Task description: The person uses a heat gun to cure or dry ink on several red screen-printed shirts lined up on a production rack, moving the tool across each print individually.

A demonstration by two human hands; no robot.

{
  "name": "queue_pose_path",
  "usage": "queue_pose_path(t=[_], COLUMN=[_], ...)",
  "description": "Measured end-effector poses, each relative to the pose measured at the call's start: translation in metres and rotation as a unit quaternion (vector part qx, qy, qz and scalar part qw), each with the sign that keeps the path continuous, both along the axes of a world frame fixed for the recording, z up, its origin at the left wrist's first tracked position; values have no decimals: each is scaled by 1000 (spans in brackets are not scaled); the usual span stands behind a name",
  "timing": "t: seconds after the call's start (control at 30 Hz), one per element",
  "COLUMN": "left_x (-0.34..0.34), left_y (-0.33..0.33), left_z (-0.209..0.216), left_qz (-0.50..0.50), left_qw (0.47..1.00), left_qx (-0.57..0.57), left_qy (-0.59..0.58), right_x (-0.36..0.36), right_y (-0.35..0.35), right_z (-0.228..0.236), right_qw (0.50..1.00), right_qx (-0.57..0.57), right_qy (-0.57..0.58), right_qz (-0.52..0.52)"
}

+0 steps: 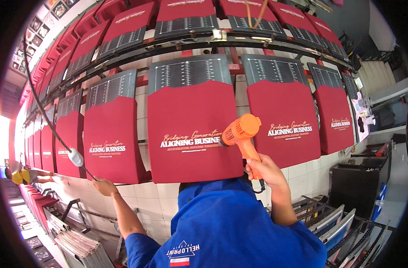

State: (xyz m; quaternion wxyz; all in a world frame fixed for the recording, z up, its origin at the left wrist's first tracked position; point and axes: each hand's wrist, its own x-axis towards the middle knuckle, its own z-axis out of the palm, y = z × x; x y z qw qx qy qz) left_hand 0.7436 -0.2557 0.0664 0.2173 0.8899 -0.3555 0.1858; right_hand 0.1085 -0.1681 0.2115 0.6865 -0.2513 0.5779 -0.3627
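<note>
My right hand (267, 170) is wrapped around the handle of an orange heat gun (242, 130). Its nozzle points left, over the end of the white and gold print on a dark red shirt (193, 116) directly before me. That shirt is stretched on a black printing board (189, 71) with white ruled marks. Off to the left, my left hand (105, 186) grips a black power cord (89, 173). Above this hand, the cord meets a white connector (75, 157), from which a cable (38, 98) runs up toward the upper left.
More printed red shirts on boards flank the middle one, including one at right (284, 120) and one at left (110, 138). Behind them runs a dark metal rail (168, 47) with another shirt row. A black cabinet (358, 185) and leaning frames (331, 221) stand lower right; stacked screens (79, 243) lower left.
</note>
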Motion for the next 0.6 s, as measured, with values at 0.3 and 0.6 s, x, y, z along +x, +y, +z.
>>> queue_pose_path(t=[0.3,0.6], left_x=[48,36], left_y=[-57,-66], left_z=[-36,-62], left_qz=[301,320], left_qw=[939,922], left_qx=[69,33], left_qy=[155,215], right_x=[80,88], right_y=[-13,-20], right_z=[13,12], right_qw=[991,987], right_qx=[0,4], right_qy=[97,114], right_qz=[-88,-112])
